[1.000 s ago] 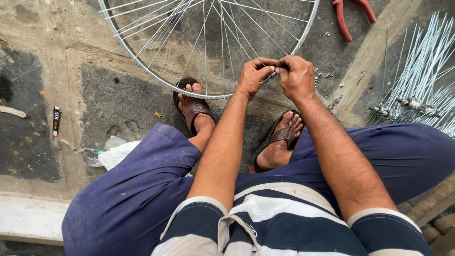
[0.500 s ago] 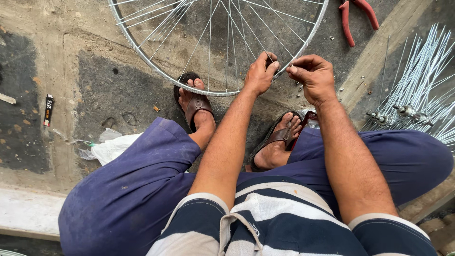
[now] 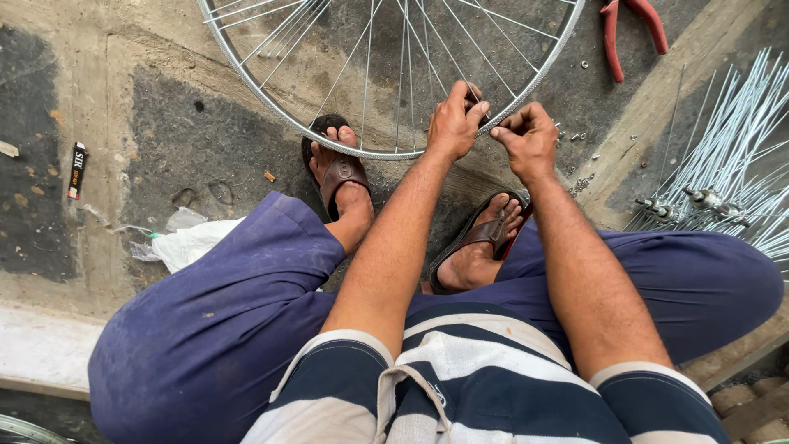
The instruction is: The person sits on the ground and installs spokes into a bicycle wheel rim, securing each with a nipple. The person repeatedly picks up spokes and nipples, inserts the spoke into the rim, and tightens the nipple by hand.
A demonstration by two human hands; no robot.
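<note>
A silver bicycle wheel rim (image 3: 271,107) with thin spokes (image 3: 370,66) lies on the concrete in front of me. My left hand (image 3: 454,122) grips the near edge of the rim, fingers curled over it by a spoke. My right hand (image 3: 528,140) sits just to the right, fingertips pinched on something small at the rim; what it is cannot be made out. Both forearms reach forward over my knees in blue trousers. My feet in brown sandals (image 3: 341,173) rest under the rim's near edge.
Red-handled pliers (image 3: 629,25) lie at the upper right. A bundle of loose silver spokes (image 3: 731,156) lies at the right. Small nipples (image 3: 579,185) are scattered by my right hand. A white plastic bag (image 3: 193,242) and a small black wrapper (image 3: 76,170) lie at the left.
My hands have moved slightly apart along the rim; the left has shifted onto the rim edge, and the right stays pinched beside it. The view has shifted a little.
</note>
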